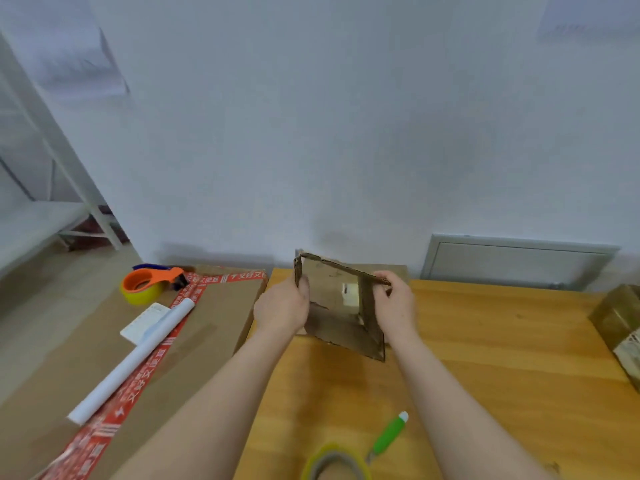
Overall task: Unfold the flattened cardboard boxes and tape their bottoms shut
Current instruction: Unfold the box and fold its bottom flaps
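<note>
Box (pixel 341 306): half-opened cardboard, held between both hands above the wooden table (pixel 485 358).
Left hand (pixel 282 306): fingers curled round its left edge.
Right hand (pixel 394 303): pinches the upper right edge.
Tape roll (pixel 334 462): nearer the body.

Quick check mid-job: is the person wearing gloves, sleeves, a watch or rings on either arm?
No. The left hand and right hand are bare: no gloves, and no rings that show. The left forearm and right forearm are bare too. No sleeve comes into view, and neither wrist has a watch or band.
</note>
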